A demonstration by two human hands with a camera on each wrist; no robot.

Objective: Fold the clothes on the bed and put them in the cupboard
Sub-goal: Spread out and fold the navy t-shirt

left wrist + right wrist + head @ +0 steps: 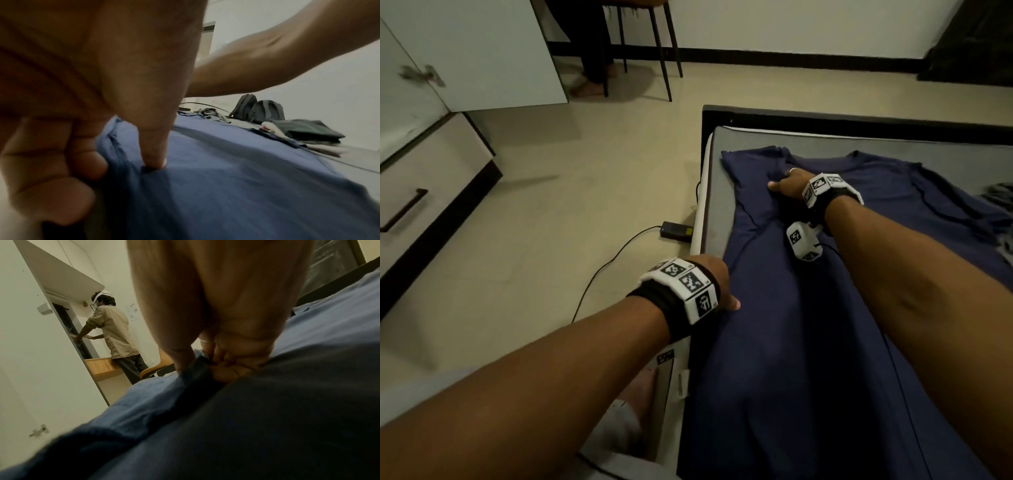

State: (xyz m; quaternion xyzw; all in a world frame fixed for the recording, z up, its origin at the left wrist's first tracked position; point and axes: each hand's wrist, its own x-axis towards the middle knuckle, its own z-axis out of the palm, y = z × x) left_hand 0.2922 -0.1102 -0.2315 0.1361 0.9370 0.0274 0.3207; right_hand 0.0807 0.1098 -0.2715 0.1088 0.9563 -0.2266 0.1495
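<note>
Both hands (717, 284) (786, 183) — fingers pinching — on navy shirt (808, 325) (atop bed (717, 144))

**Soft cloth, smooth panels**

The navy shirt (808, 308) is soft, matt knit cloth, lightly creased. Under it the bed (717, 178) has a matt grey fabric sheet and a dark, smooth frame. Left of the bed, the floor (571, 192) is smooth with a faint sheen; the cupboard (431, 147) shows smooth pale panels and a dark metal handle.

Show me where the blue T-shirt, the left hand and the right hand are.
blue T-shirt (774, 342), head view, middle of body.
left hand (717, 284), head view, back of hand.
right hand (787, 183), head view, back of hand.
</note>
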